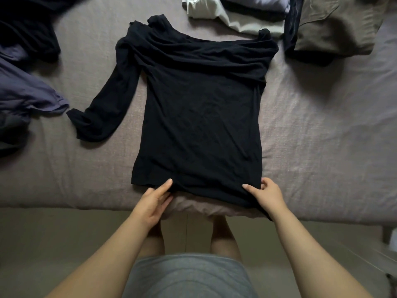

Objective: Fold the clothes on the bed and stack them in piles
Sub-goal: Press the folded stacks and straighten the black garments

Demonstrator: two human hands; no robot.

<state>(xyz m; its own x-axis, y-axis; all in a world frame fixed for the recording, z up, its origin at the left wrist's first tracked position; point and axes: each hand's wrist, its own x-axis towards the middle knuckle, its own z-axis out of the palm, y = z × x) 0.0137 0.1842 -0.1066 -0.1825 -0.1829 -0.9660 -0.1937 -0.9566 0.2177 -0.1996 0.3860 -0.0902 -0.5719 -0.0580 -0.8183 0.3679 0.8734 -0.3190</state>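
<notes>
The black long-sleeved top point(199, 108) lay spread flat in the middle of the bed point(322, 136), hem at six o'clock by the bed's near edge, neckline at twelve. Its long axis ran six to twelve, away from the person. One sleeve trailed out toward eight o'clock; the other looked folded across the shoulders. The cloth appeared thin, light and limp, so it would likely sag and crease unless carried by two corners, and the hem corners or shoulder seams seemed the best holds. The left hand point(153, 203) rested at the hem with straight fingers touching the fabric, gripping nothing. The right hand point(266, 196) pinched the hem's five o'clock corner between thumb and fingers. Folded clothes point(335, 29) sat stacked at one o'clock, loose dark garments point(25, 89) at ten.
</notes>
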